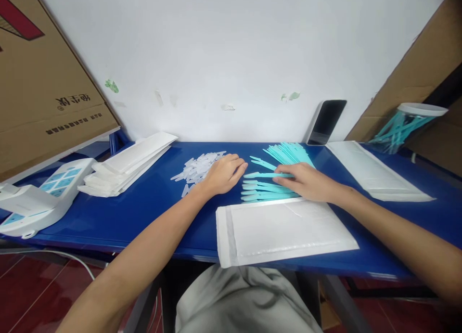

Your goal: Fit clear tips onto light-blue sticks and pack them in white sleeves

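Blue table [119, 217], white wall [231, 44] behind. Got a loosely curled left hand [224, 174] by the white pieces [198, 168], can't tell if holding anything; pinching one teal stick [262, 175] with right hand [303, 180] beyond the padded envelope [288, 232]. Might scatter neighbouring sticks [267, 191] by dragging sideways.

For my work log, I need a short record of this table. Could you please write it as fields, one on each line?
Left hand: right of the white pieces, fingers curled; contents hidden
Right hand: fingers around the end of one turquoise stick; grip unclear
Front: envelope, near the table edge
Back: phone, propped upright
Far left: power strip, envelope stack
Far right: second envelope, clear jar with more turquoise sticks
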{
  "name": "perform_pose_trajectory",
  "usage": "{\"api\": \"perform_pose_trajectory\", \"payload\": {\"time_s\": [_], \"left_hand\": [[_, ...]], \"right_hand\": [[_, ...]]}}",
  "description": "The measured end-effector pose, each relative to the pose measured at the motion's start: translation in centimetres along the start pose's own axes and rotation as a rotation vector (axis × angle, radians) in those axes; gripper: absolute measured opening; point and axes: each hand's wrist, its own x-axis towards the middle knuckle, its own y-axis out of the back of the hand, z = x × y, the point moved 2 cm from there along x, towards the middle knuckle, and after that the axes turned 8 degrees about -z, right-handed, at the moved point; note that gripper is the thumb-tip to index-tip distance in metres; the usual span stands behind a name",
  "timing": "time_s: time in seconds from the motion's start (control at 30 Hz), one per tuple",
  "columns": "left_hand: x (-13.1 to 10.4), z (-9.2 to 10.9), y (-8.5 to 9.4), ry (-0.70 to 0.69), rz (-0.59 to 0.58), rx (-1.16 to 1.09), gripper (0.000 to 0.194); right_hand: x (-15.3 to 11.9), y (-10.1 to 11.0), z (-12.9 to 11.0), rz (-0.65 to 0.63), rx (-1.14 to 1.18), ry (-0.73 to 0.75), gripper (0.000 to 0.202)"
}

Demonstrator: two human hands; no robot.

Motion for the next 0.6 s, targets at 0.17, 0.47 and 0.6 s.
{"api": "perform_pose_trajectory", "payload": {"time_s": [0.17, 0.47, 0.6], "left_hand": [[0.0, -0.1, -0.1, -0.031, -0.034, 0.030, 0.045], [0.1, -0.2, -0.4, -0.031, -0.063, 0.046, 0.045], [0.1, -0.1, -0.5, -0.040, -0.096, 0.077, 0.044]], "right_hand": [[-0.3, 0.5, -0.6, -0.060, -0.092, 0.065, 0.038], [-0.2, 0.0, -0.7, -0.042, -0.131, 0.096, 0.042], [0.3, -0.4, 0.1, 0.103, -0.217, 0.056, 0.043]]}}
